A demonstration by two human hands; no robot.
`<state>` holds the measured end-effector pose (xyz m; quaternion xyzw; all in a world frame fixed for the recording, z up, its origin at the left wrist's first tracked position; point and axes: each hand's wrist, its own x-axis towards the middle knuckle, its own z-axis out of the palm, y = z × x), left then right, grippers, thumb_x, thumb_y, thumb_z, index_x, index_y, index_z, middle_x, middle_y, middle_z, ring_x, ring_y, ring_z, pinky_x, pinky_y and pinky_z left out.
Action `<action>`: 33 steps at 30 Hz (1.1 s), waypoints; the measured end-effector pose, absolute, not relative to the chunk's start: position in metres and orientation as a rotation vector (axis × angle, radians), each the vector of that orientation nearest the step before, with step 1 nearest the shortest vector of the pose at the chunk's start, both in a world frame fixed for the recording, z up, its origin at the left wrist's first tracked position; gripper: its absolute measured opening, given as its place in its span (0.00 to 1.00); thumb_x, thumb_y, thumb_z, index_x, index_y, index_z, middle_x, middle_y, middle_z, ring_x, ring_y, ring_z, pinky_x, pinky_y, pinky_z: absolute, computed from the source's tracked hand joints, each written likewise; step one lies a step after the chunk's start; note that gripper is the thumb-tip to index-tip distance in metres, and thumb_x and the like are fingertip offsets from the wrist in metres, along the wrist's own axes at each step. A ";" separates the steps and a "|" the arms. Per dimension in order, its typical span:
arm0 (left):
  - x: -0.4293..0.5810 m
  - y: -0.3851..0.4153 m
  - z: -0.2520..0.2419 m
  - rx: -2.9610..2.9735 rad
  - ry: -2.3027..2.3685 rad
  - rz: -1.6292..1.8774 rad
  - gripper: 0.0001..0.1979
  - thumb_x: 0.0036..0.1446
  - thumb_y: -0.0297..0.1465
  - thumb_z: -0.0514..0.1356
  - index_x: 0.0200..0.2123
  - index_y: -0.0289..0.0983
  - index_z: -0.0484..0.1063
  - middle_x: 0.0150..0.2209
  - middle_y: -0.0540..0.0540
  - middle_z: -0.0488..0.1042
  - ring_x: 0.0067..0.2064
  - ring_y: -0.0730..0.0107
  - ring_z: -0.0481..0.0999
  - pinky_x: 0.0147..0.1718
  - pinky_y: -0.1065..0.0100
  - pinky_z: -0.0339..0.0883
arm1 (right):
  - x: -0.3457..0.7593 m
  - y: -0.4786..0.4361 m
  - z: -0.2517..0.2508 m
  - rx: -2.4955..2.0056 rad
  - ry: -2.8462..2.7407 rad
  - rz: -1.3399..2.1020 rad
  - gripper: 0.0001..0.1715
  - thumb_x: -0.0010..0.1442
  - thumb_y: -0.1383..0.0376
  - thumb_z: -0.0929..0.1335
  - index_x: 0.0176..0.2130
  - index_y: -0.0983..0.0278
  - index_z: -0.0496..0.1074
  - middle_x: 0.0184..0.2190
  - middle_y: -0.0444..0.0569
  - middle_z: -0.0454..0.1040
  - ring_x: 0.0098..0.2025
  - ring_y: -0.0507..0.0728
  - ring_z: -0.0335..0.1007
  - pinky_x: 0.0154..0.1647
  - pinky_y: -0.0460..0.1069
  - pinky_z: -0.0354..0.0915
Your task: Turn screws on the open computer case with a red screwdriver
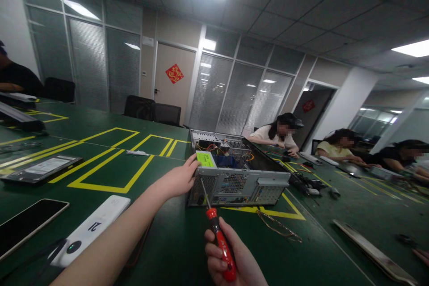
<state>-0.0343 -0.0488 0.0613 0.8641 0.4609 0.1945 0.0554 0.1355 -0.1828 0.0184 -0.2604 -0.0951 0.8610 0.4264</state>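
Note:
An opened computer case lies on the green table with its rear panel toward me. Inside its left rear corner sits a power supply with a yellow-green label. My left hand grips that corner of the case, fingers bent over the top edge and side. In my right hand is a red and black screwdriver, held by its handle and pointing up at the rear panel below the power supply. The blade's tip appears to meet the panel near a screw; exact contact is too small to tell.
Left of me lie a hard drive, a phone and a white power bank with a cable. Glasses rest before the case, black cables to its right. Several people work at the tables beyond.

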 end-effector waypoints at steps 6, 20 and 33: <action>-0.034 -0.053 0.066 2.617 1.423 0.568 0.20 0.59 0.29 0.49 0.55 0.39 0.55 0.68 0.39 0.42 0.51 0.54 0.74 0.50 0.56 0.68 | 0.133 -0.184 0.022 -0.769 -0.132 2.113 0.18 0.58 0.58 0.68 0.29 0.72 0.69 0.19 0.44 0.67 0.19 0.43 0.62 0.20 0.36 0.60; -0.035 -0.051 0.065 2.629 1.417 0.573 0.19 0.59 0.31 0.48 0.55 0.39 0.56 0.67 0.40 0.43 0.50 0.55 0.75 0.49 0.57 0.69 | 0.136 -0.186 0.019 -0.731 -0.188 2.218 0.17 0.57 0.58 0.68 0.28 0.71 0.68 0.18 0.42 0.64 0.17 0.41 0.52 0.17 0.34 0.53; -0.035 -0.050 0.063 2.619 1.421 0.572 0.20 0.59 0.31 0.49 0.56 0.40 0.55 0.68 0.40 0.42 0.49 0.56 0.76 0.50 0.57 0.68 | 0.138 -0.184 0.021 -0.673 -0.271 2.177 0.22 0.59 0.53 0.64 0.25 0.68 0.68 0.16 0.39 0.59 0.15 0.41 0.43 0.11 0.34 0.40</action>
